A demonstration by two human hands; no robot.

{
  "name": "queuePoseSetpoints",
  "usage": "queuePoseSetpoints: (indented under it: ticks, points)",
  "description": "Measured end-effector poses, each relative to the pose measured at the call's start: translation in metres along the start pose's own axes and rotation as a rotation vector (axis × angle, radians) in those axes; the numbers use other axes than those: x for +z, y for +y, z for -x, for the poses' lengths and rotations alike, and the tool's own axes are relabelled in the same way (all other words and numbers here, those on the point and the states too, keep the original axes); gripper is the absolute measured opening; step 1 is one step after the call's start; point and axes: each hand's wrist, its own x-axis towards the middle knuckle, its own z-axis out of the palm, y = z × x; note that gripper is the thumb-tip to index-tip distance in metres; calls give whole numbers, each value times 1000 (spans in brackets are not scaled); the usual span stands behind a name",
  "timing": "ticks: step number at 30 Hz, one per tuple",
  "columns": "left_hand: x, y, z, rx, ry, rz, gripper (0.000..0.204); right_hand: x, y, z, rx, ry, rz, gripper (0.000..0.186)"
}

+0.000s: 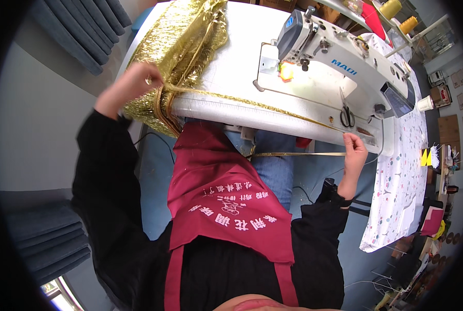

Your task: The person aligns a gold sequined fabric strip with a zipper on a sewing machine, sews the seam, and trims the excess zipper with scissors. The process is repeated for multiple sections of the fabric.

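A narrow gold strip [262, 105] is stretched across the front of the white sewing table [231, 57]. My left hand [134, 85] pinches the strip's left end, beside a heap of shiny gold fabric [190, 46] that hangs over the table's left edge. At the right front corner, my right hand [355, 150] closes thumb and fingers on the same strip. From there a further length runs back left, below the table edge, toward my lap. My left fingertips are partly blurred.
An industrial sewing machine [369, 59], its lamp lit, stands on the right half of the table. Black-handled scissors [347, 117] lie by its base. Ruler markings follow the front edge. Yellow thread cones [390, 9] stand behind; a patterned tablecloth [397, 192] covers a table at right.
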Motion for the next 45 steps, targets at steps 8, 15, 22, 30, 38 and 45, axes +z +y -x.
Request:
queuePoseSetpoints:
  ticks: [8, 15, 22, 30, 38, 45]
  points:
    - [123, 20, 6, -478, 222, 315, 15, -7, 58, -16, 45, -5, 264, 20]
    - [131, 10, 0, -520, 227, 343, 16, 13, 69, -22, 79, -2, 273, 22]
    - [140, -15, -6, -421, 190, 309, 11, 14, 73, -22, 2, -56, 309, 22]
    - [137, -14, -3, -489, 191, 328, 14, 20, 71, -19, 62, -33, 154, 17]
    - [133, -11, 0, -491, 167, 298, 15, 8, 76, -20, 68, 32, 232, 17]
    - [130, -8, 1, -504, 164, 307, 16, 10, 87, -21, 0, 62, 302, 14]
